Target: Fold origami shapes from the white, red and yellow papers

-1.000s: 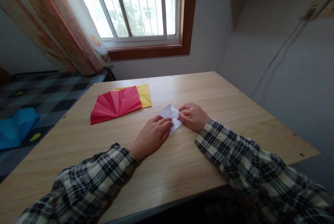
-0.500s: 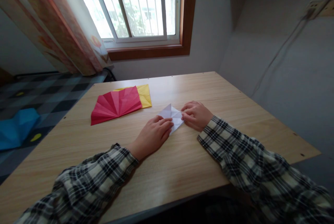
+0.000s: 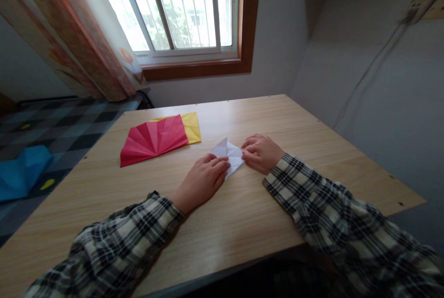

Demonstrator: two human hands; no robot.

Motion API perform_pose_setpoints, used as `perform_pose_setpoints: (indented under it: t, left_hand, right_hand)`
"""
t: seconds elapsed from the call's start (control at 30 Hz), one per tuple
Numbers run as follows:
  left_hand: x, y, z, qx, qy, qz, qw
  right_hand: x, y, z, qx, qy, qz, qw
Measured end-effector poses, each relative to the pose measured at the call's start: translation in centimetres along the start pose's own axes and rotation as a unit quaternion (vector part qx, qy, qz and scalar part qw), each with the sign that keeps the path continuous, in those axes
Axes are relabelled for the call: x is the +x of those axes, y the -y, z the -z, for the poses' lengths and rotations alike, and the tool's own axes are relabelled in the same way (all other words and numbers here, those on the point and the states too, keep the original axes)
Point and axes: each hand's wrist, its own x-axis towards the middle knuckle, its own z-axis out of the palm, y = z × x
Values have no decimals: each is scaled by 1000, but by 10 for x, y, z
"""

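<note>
A small white sheet of paper [image 3: 235, 153], folded into a diamond with crease lines across it, lies on the wooden table [image 3: 277, 224]. From the left, my left hand [image 3: 207, 174] covers its near-left side, the bent fingers pressing down on it. My right hand [image 3: 262, 152] has its thumb and fingertips pinched at the paper's right corner. The far corner shows uncovered between the hands, while the left corner is partly hidden under my left fingers.
Beyond my left hand, a creased red paper [image 3: 156, 138] overlaps a yellow paper [image 3: 193, 127] on the table. To the left, a blue paper [image 3: 26, 170] rests on a checked cloth [image 3: 69, 124]. A window [image 3: 187, 11] and walls stand behind the table.
The camera view has shifted very slightly. Both hands stay at the white paper with almost no movement.
</note>
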Motion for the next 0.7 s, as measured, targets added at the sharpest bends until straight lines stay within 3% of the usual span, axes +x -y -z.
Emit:
perform_pose_setpoints:
  t: [0.7]
  left_hand:
    - [0,-1,1,7,16,7,1000]
  right_hand:
    - [-1,-4,6,-13,-6,18,1000]
